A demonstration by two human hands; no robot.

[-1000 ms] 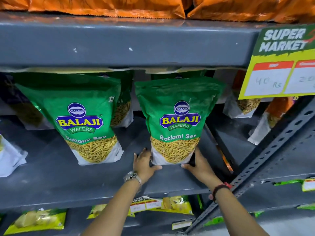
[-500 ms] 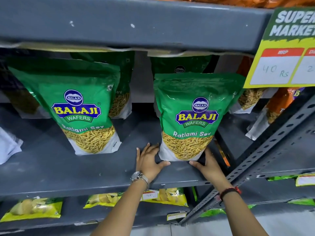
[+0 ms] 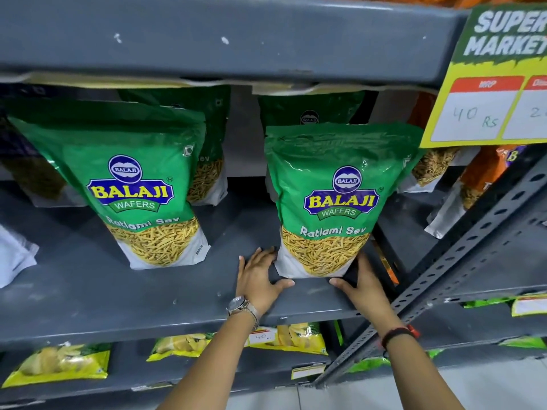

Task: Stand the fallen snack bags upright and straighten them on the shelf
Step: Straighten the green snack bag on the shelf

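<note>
Grey painted metal shelving fills the view, and on its middle shelf the left hand lies spread, fingers flat on the metal and thumb hooked round the front lower left corner of a glossy green stand-up pouch of Ratlami Sev. The right hand mirrors it at the lower right corner, thumb in front and fingers tucked out of sight behind; neither is clenched, both cup the base loosely. That pouch stands upright near the shelf's front edge, just left of the slotted grey upright. It looks light, with a slick film skin that would slide under the fingers, and the printed picture shows thin fried strands, so the contents probably crush if squeezed. The gusseted base is the stiffest part and the sensible place to hold; pinching the limp top would likely tip it. Leftward, a second green pouch of the same snack leans with its top toward the left, and seems the next to straighten. More green pouches stand behind both. An orange packet tilts at far right under the yellow price card, and flat yellow chip packets lie on the shelf below.
</note>
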